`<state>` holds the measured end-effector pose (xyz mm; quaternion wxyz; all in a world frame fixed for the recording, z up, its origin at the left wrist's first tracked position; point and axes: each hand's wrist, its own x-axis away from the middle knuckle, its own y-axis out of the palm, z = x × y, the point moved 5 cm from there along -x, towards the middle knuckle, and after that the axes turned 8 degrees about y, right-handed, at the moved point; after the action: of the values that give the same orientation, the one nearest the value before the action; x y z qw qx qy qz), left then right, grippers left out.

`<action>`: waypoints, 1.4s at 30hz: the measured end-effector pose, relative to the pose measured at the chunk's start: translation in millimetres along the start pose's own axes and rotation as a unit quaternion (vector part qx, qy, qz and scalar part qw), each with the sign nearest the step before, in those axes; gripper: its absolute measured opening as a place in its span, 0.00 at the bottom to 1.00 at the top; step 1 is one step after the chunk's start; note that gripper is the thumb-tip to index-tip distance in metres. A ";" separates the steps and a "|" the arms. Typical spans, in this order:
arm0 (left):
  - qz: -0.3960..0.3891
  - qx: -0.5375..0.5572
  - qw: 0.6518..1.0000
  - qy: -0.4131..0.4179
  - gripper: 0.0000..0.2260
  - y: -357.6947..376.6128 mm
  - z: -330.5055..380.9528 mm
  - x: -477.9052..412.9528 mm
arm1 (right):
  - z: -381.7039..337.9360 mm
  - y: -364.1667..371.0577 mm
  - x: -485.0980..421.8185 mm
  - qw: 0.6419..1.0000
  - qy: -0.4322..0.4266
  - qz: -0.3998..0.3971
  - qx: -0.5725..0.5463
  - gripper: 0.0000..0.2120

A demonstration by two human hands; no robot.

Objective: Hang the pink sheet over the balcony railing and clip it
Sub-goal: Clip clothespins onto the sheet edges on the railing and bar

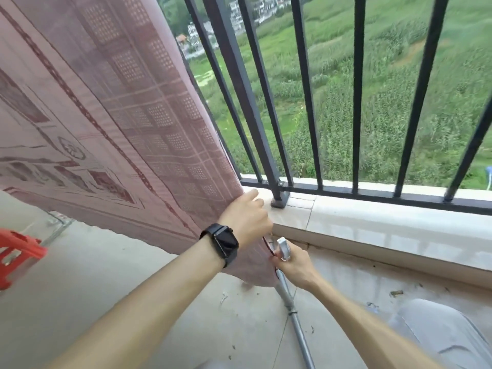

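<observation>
The pink patterned sheet (111, 123) hangs down the inner side of the dark balcony railing (239, 83) and fills the left half of the view. My left hand (246, 217), with a black watch on the wrist, grips the sheet's lower right edge close to the railing post base. Just below it my right hand (291, 265) holds a silver metal clip (283, 247) against the sheet's bottom corner. The top of the railing is out of view.
A pale stone ledge (372, 222) runs under the railing. A metal pipe (298, 320) lies along the concrete floor below my right hand. A red plastic stool (18, 251) stands at the left edge. A grey rounded object (436, 334) sits at bottom right.
</observation>
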<state>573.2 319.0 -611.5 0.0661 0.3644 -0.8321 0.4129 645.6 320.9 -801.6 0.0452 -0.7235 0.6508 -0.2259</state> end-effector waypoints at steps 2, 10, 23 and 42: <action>-0.021 0.038 0.999 -0.011 0.07 -10.3 -4.8 -7.2 | -1.3 -3.1 1.2 1.000 0.005 0.000 -0.012 0.11; -0.092 0.086 0.990 -0.070 0.10 -21.5 -17.8 -24.8 | -38.4 -20.1 18.7 0.979 -0.017 0.049 -0.195 0.21; -0.053 0.051 0.996 -0.052 0.09 -23.7 -7.9 -29.4 | -51.4 -21.0 20.2 0.984 -0.037 0.059 -0.163 0.15; -0.036 0.125 0.988 -0.088 0.09 -3.0 -23.5 -25.1 | -20.4 -70.0 32.3 0.998 -0.055 -0.001 -0.028 0.12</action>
<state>588.9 349.0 -604.6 -0.0385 0.4341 -0.7631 0.4773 703.8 305.0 -749.5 0.0605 -0.7362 0.6530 -0.1669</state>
